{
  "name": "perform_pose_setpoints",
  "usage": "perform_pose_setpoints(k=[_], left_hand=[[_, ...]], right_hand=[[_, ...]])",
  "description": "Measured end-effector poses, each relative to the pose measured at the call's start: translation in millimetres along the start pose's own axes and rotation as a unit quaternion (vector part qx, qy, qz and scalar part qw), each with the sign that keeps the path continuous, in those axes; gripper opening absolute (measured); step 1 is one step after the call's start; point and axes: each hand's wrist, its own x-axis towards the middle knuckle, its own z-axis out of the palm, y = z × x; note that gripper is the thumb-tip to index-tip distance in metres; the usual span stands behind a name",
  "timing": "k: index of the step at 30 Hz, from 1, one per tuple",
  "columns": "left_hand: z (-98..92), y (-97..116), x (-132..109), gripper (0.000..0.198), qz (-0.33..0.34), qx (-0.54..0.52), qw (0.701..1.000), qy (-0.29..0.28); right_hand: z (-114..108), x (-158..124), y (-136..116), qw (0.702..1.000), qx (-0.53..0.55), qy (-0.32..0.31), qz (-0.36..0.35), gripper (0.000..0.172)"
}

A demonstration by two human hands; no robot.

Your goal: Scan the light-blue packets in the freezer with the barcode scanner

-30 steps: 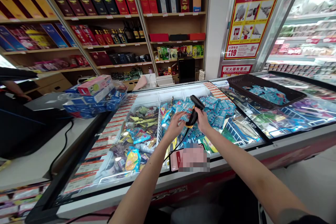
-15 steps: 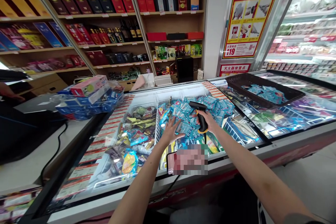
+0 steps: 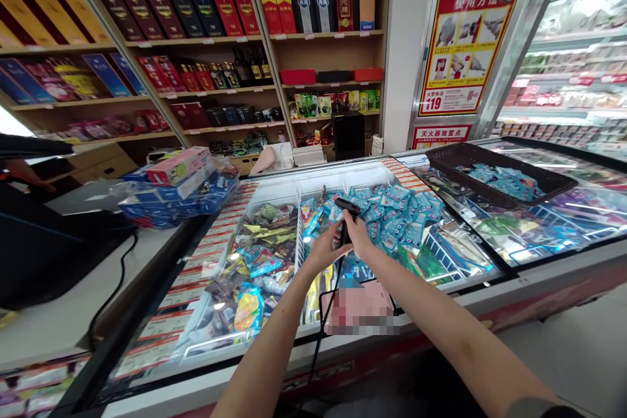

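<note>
A black handheld barcode scanner (image 3: 347,205) is held upright over many small light-blue packets (image 3: 394,228). My right hand (image 3: 358,235) is closed on it from the right. From the left, my left hand (image 3: 327,249) meets its handle, with the thumb across the front and fingertips at the side; the scanner partly hides those fingers. The two hands touch or nearly touch. A cable (image 3: 327,300) hangs from the handle toward me. Below the hands, near the front edge, lies a pink flat item (image 3: 362,304) in a dark frame, partly blurred out.
Beneath the hands is a glass-topped freezer (image 3: 161,339) of bagged goods. A dark tray (image 3: 553,186) with blue packets rests on its right. Plastic-wrapped boxes (image 3: 179,189) stand on the left. Behind are loaded shelves (image 3: 206,39) and a red poster (image 3: 475,32).
My right hand has brought the scanner left and turned it. My left hand, spread over the packets before, has come in to the handle. The view has tipped slightly up.
</note>
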Motion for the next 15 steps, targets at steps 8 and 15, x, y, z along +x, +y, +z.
perform_pose_setpoints(k=[8, 15], left_hand=[[4.1, -16.6, 6.9, 0.076, -0.014, 0.113, 0.993, 0.042], [0.3, 4.3, 0.3, 0.081, 0.0, 0.151, 0.972, 0.179]], right_hand=[[-34.8, 0.7, -7.4, 0.984, -0.174, 0.024, 0.037, 0.021], [-75.3, -29.5, -37.7, 0.973, -0.152, -0.037, -0.171, 0.067]])
